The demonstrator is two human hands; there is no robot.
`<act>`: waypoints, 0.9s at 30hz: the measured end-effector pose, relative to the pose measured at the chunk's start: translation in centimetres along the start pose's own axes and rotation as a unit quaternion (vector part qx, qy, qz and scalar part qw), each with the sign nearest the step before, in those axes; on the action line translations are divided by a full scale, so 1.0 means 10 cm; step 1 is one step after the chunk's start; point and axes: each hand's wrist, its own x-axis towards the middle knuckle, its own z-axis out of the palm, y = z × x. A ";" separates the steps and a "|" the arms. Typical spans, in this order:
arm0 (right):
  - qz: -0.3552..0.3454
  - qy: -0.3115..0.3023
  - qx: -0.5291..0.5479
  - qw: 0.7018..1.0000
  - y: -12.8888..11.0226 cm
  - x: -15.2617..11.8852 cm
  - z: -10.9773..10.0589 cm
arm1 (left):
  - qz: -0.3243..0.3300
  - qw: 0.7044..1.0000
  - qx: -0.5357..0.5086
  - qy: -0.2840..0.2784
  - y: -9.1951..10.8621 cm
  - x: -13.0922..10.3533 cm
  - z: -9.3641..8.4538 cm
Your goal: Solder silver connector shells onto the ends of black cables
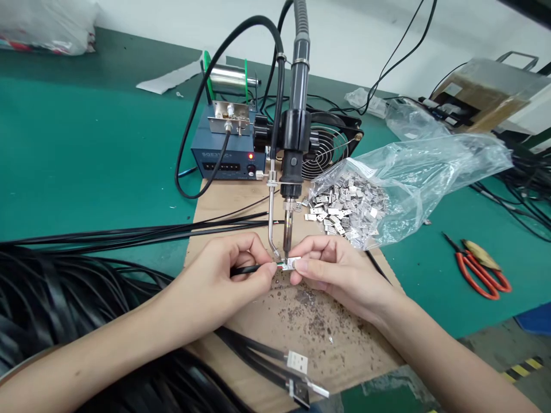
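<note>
My left hand (241, 267) pinches a black cable (244, 269) close to its stripped end, where thin coloured wires show. Between the thumb and fingers of my right hand (325, 267) is a small silver USB connector (292, 263). Wire ends and connector meet right under the tip of a mounted soldering iron (289, 229). A bent metal solder feed tube (271, 218) comes down just left of that tip. Whether the tip touches the joint I cannot tell. Below my hands lie several cables with USB plugs (297, 361) on their ends.
A plastic bag (413, 183) spills loose USB connectors (344, 206) onto the cardboard (241, 195). Behind stand a blue solder feeder (228, 149) with a solder spool (228, 79) and a fan (325, 152). Red-handled pliers (477, 272) lie right; black cables (64, 304) are heaped left.
</note>
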 end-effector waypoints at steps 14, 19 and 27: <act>0.005 0.016 -0.015 1.000 -0.02 0.01 0.01 | -0.019 1.000 0.007 0.015 0.06 -0.02 0.02; 0.004 0.011 -0.008 1.000 -0.02 0.01 0.02 | -0.001 1.000 0.010 0.009 0.02 0.01 0.00; 0.005 0.022 -0.023 0.999 -0.01 0.00 0.01 | 0.005 0.999 0.043 0.003 -0.01 0.02 0.00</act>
